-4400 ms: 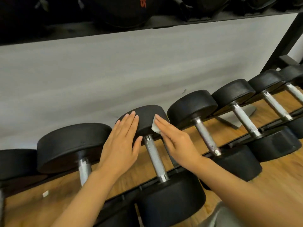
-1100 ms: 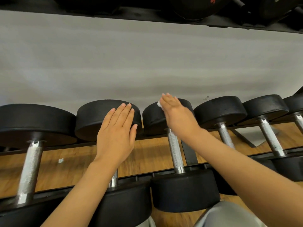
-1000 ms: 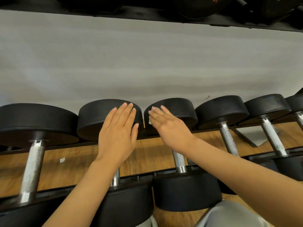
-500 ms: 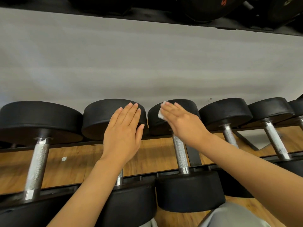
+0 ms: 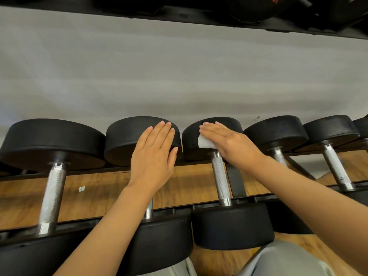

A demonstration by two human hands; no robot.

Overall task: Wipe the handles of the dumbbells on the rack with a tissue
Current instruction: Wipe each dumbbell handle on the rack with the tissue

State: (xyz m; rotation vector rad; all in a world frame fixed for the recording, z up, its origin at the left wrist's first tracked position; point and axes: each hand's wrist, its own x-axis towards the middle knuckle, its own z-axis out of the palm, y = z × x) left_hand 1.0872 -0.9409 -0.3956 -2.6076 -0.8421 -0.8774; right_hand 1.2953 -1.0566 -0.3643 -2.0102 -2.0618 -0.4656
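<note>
Since half a second ago, the right hand (image 5: 229,142) has slid its white tissue (image 5: 205,142) down the dumbbell head (image 5: 211,134), fingers straight, pressing just above the bare knurled handle (image 5: 220,176). Left of that head, the left hand (image 5: 155,156) lies flat on the neighbouring dumbbell (image 5: 127,138), holding nothing.

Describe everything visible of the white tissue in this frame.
The tissue is a small white folded pad, soft and papery-looking. Most of it is hidden beneath the flat fingers of the right hand, which presses it against the rounded far head of a black dumbbell, just above the top of the knurled metal handle.
</note>
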